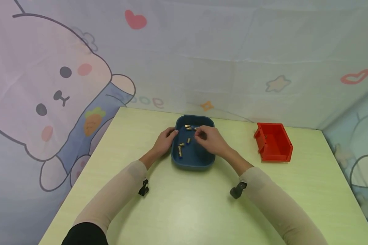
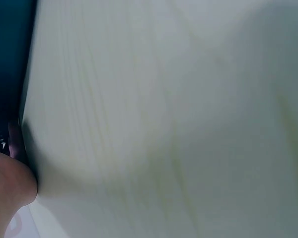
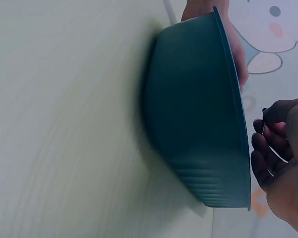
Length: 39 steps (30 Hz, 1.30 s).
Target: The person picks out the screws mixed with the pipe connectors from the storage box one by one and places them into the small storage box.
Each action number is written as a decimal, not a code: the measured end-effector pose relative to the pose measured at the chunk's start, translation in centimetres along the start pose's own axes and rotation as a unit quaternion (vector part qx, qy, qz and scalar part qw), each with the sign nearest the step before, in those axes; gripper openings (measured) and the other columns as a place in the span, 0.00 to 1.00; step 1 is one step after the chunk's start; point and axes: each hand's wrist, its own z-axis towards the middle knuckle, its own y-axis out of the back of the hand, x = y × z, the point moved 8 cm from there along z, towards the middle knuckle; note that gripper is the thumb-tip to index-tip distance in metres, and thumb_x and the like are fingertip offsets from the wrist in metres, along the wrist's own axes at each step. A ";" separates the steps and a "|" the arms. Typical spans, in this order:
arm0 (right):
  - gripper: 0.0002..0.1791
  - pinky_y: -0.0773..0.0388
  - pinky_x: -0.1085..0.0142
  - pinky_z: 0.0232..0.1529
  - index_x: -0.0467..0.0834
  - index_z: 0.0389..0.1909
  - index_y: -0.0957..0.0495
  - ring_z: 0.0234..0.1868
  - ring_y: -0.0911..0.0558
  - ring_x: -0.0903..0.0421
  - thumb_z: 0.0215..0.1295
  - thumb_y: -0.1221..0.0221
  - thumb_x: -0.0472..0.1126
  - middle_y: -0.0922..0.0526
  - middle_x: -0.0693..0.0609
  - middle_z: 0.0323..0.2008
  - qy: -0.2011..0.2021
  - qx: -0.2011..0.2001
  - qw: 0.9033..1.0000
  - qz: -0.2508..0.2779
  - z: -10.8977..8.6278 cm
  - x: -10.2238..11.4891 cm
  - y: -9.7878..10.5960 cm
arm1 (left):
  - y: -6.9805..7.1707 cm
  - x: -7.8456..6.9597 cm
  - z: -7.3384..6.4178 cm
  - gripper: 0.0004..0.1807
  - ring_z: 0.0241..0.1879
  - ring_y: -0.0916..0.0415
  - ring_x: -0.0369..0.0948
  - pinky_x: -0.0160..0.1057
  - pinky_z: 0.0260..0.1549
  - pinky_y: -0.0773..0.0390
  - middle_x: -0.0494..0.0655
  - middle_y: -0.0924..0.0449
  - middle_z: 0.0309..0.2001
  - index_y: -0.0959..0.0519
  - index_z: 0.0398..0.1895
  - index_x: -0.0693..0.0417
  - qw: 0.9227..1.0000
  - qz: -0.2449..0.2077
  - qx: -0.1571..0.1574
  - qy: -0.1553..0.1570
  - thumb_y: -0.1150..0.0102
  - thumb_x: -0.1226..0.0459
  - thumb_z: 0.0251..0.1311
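Note:
A dark blue plastic basin [image 1: 194, 163] sits on the table, with several small brass fittings [image 1: 180, 151] lying inside, some with blue parts. My left hand [image 1: 165, 141] grips the basin's left rim, thumb over the edge. Above the basin's right side is my right hand [image 1: 213, 140], fingertips together. In the right wrist view that hand [image 3: 283, 148] pinches a small, thin, dark piece [image 3: 263, 121] between thumb and forefinger; its kind is too small to tell. The left wrist view catches only part of the left hand [image 2: 10, 181] against the basin [image 2: 7, 64].
A red open-front bin [image 1: 274, 144] stands on the table to the right, with a tiny piece inside near its left wall. The pale wooden table [image 1: 184, 211] reaches back to a printed cloth backdrop [image 1: 202, 44].

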 end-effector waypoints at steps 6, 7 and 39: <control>0.02 0.19 0.59 0.43 0.42 0.42 0.16 0.39 0.18 0.55 0.75 0.37 0.36 0.15 0.50 0.40 -0.006 0.004 1.000 0.000 -0.6 -0.3 0.3 | 0.0 0.0 -0.1 0.31 0.63 0.23 0.53 0.54 0.68 0.29 0.57 0.20 0.63 0.27 0.73 0.56 1.000 0.000 -0.002 0.002 0.53 0.45 0.82; 0.02 0.19 0.59 0.43 0.41 0.42 0.16 0.39 0.18 0.55 0.75 0.37 0.36 0.14 0.50 0.40 -0.008 0.003 1.000 0.002 -0.7 -0.5 0.3 | 0.0 0.0 0.0 0.31 0.63 0.23 0.53 0.54 0.68 0.29 0.57 0.20 0.63 0.27 0.73 0.56 1.000 0.000 -0.002 0.003 0.53 0.45 0.82; 0.03 0.21 0.60 0.43 0.41 0.43 0.16 0.40 0.19 0.53 0.76 0.36 0.37 0.14 0.50 0.37 -0.041 -0.059 0.995 0.070 -3.5 -2.3 3.4 | -0.1 0.2 0.0 0.31 0.66 0.25 0.51 0.53 0.69 0.30 0.55 0.21 0.66 0.27 0.74 0.55 1.000 0.004 0.005 0.000 0.53 0.44 0.81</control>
